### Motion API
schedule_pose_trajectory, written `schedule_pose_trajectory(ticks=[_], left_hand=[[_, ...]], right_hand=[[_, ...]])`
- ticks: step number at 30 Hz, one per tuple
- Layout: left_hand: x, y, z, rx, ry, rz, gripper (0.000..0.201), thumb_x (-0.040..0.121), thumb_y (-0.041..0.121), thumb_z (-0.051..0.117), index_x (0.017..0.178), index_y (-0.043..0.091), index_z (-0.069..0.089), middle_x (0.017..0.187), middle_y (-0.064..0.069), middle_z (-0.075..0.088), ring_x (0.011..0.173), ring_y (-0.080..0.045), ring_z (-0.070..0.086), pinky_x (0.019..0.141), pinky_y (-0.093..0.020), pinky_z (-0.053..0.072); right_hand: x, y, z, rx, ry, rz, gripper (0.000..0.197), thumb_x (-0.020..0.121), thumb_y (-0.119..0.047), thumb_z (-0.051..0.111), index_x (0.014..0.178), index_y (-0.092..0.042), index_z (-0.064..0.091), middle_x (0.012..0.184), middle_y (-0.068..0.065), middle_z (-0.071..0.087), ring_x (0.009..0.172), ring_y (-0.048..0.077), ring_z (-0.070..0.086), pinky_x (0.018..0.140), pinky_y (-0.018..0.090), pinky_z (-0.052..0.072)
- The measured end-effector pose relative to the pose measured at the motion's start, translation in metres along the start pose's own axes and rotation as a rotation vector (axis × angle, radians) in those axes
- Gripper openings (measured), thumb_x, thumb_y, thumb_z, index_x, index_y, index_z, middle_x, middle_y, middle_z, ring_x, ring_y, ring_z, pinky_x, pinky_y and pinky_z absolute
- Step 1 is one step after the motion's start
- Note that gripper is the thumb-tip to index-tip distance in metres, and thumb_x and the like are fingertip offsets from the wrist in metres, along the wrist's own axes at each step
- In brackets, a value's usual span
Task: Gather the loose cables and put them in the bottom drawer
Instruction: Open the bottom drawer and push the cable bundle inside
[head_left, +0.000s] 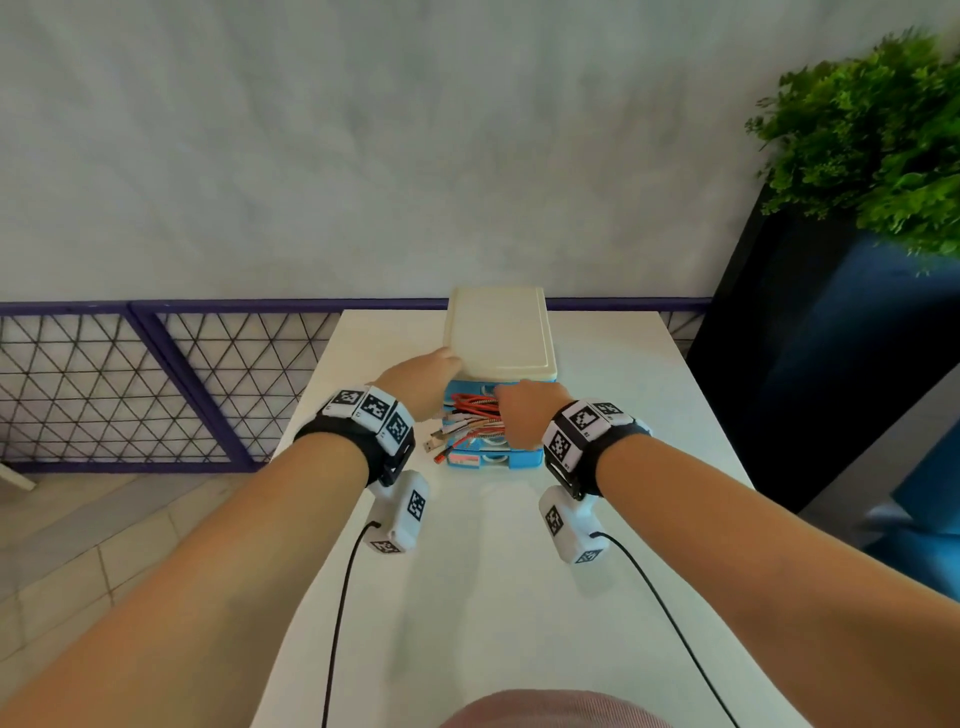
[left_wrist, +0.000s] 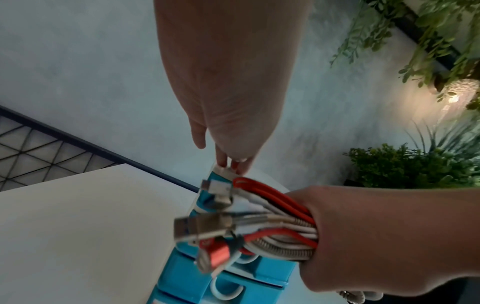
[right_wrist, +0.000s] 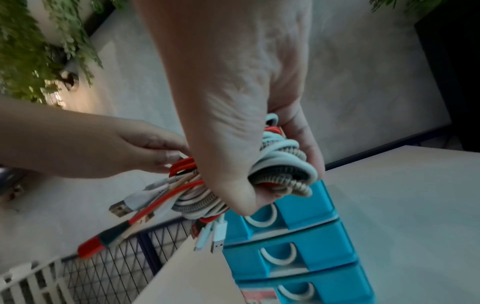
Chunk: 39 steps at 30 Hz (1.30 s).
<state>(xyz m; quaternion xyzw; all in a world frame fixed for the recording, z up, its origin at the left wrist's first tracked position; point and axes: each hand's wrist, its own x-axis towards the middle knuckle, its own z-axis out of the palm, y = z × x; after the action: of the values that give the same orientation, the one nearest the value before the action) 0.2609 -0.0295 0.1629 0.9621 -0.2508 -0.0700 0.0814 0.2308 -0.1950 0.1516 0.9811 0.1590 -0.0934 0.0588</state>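
A small drawer unit (head_left: 498, 332) with a cream top and three blue drawers (right_wrist: 311, 246) stands at the far middle of the white table (head_left: 493, 597). My right hand (head_left: 519, 415) grips a bundle of red, white and braided cables (head_left: 470, 415) just in front of the drawer fronts. Their USB plugs (left_wrist: 197, 228) stick out to the left. My left hand (head_left: 426, 374) reaches to the unit's top left corner, its fairly straight fingertips (left_wrist: 240, 166) touching the cream edge. In the right wrist view the drawers look closed, with the bottom drawer (right_wrist: 337, 288) lowest.
A dark planter (head_left: 810, 364) with a green plant (head_left: 872, 145) stands right of the table. A purple mesh railing (head_left: 156, 384) runs behind and to the left. Black leads from the wrist cameras (head_left: 337, 623) trail over the near table.
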Motion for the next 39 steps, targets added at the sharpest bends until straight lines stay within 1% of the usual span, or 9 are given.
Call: schedule_pose_trajectory(ticks=[5,11,14,18,22,26,30,34,39], left_hand=[[0.018,-0.007,-0.009,0.007,0.073,0.01,0.02,0.092,0.015,0.053,0.108,0.013,0.065,0.11,-0.004,0.059,0.097,-0.022,0.057,0.082,-0.033,0.045],[0.026,-0.019,-0.002,-0.003,0.081,0.115,0.032,0.075,0.022,0.075,0.101,0.012,0.059,0.103,0.0,0.057,0.093,-0.022,0.058,0.08,-0.036,0.049],[0.023,-0.024,0.006,-0.123,0.074,0.17,0.061,0.061,0.027,0.086,0.109,0.006,0.055,0.105,-0.005,0.053,0.097,-0.025,0.054,0.08,-0.036,0.045],[0.021,-0.039,0.018,-0.158,0.011,0.157,0.109,0.05,0.064,0.078,0.141,0.027,0.033,0.142,0.003,0.041,0.131,-0.017,0.039,0.108,-0.04,0.036],[0.015,-0.031,0.015,-0.122,-0.127,0.073,0.104,0.056,0.05,0.083,0.138,0.017,0.027,0.14,0.0,0.03,0.13,-0.022,0.028,0.108,-0.042,0.031],[0.014,-0.029,0.016,-0.112,-0.132,0.055,0.092,0.056,0.04,0.083,0.129,0.019,0.031,0.131,0.001,0.035,0.123,-0.022,0.032,0.102,-0.037,0.035],[0.012,-0.027,0.015,-0.133,-0.117,0.065,0.087,0.061,0.043,0.082,0.13,0.021,0.033,0.133,0.004,0.036,0.123,-0.018,0.031,0.102,-0.039,0.037],[0.011,-0.034,0.011,-0.17,-0.13,0.119,0.054,0.082,0.048,0.063,0.126,0.026,0.043,0.131,0.005,0.045,0.125,-0.022,0.039,0.102,-0.044,0.038],[0.012,-0.036,0.008,-0.191,-0.115,0.125,0.061,0.07,0.056,0.071,0.116,0.023,0.049,0.118,0.001,0.051,0.109,-0.02,0.046,0.094,-0.04,0.041]], right_hand=[[-0.001,0.005,-0.022,0.094,-0.176,-0.096,0.035,0.075,-0.022,0.068,0.108,-0.014,0.06,0.084,0.0,0.062,0.076,0.021,0.06,0.069,0.031,0.051],[-0.013,0.024,-0.059,0.131,-0.42,-0.138,0.035,0.075,-0.023,0.07,0.106,-0.009,0.065,0.085,0.006,0.067,0.071,0.019,0.058,0.072,0.033,0.053],[-0.019,0.039,-0.083,0.142,-0.378,-0.055,0.032,0.073,-0.02,0.068,0.103,-0.008,0.066,0.077,0.003,0.064,0.062,0.016,0.058,0.056,0.024,0.048],[-0.02,0.044,-0.09,0.1,-0.251,0.078,0.016,0.071,-0.015,0.065,0.084,-0.006,0.065,0.066,0.003,0.057,0.056,0.018,0.052,0.056,0.028,0.044],[-0.029,0.014,-0.066,-0.194,-0.158,0.105,0.017,0.087,-0.018,0.055,0.072,-0.013,0.05,0.07,-0.002,0.052,0.06,0.015,0.052,0.064,0.028,0.046],[-0.029,-0.016,-0.039,-0.288,-0.219,0.117,0.023,0.095,-0.019,0.047,0.109,-0.009,0.062,0.095,0.005,0.054,0.096,0.022,0.061,0.083,0.032,0.051],[-0.012,-0.034,-0.033,-0.14,-0.305,0.275,0.027,0.09,-0.023,0.058,0.112,-0.008,0.06,0.101,0.004,0.059,0.104,0.024,0.062,0.088,0.04,0.054],[-0.019,-0.036,-0.041,-0.193,-0.286,0.13,0.019,0.093,-0.025,0.054,0.092,-0.007,0.06,0.082,0.002,0.057,0.082,0.021,0.06,0.083,0.037,0.055],[-0.046,-0.017,-0.064,-0.256,-0.065,-0.063,0.031,0.093,-0.014,0.049,0.063,-0.014,0.039,0.064,-0.002,0.043,0.056,0.018,0.044,0.063,0.026,0.044]])
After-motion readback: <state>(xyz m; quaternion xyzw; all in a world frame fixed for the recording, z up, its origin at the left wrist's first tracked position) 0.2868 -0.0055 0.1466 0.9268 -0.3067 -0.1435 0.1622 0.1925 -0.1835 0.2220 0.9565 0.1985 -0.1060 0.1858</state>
